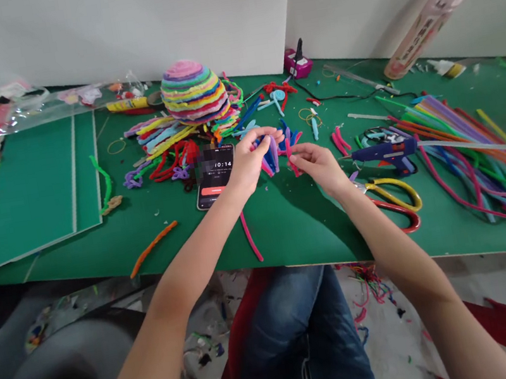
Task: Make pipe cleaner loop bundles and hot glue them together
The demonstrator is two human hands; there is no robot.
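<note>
In the middle of the green table my left hand is closed on a bundle of bent purple, pink and blue pipe cleaners. My right hand pinches a short pink pipe cleaner at the bundle's right side; whether the two are joined I cannot tell. Below my left wrist lies another pink pipe cleaner. A phone showing a timer rests just left of my left hand. Scissors with yellow and red handles lie by my right wrist.
A striped pipe-cleaner dome stands at the back. To the right are a blue glue gun, a pile of long pipe cleaners and a tall bottle. A green board and an orange pipe cleaner lie left.
</note>
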